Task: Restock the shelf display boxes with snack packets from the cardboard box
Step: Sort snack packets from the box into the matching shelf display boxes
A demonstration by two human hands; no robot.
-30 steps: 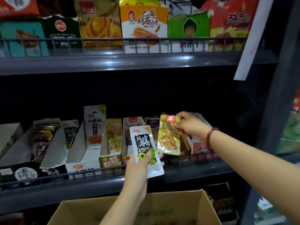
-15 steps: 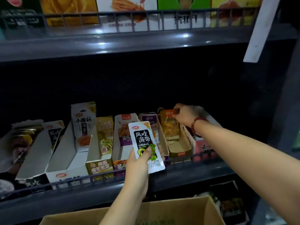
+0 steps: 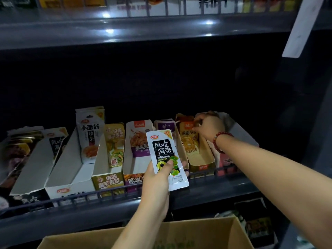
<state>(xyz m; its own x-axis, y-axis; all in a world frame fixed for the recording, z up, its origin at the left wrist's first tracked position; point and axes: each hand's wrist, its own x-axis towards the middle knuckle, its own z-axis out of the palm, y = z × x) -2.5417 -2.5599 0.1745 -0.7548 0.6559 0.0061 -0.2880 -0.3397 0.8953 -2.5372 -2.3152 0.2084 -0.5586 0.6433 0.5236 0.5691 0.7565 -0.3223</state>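
My left hand (image 3: 158, 178) holds a white and black snack packet (image 3: 166, 157) upright in front of the shelf rail. My right hand (image 3: 209, 126), with a red bead bracelet on the wrist, pinches the top of a yellow-orange packet (image 3: 188, 141) that stands inside a tan display box (image 3: 203, 164) at the right of the row. The open cardboard box (image 3: 206, 234) is at the bottom of the view, below my left arm.
Several display boxes line the middle shelf: a white one (image 3: 71, 178) holding a tall noodle packet (image 3: 90, 135), a yellow one (image 3: 107, 182), a purple one (image 3: 133, 180). A wire rail (image 3: 111, 194) fronts the shelf. An upper shelf (image 3: 143, 31) hangs overhead. A white post (image 3: 303, 27) stands right.
My right hand has lowered the yellow-orange packet from in front of the shelf down into the tan display box. My left hand has kept its packet in about the same place.
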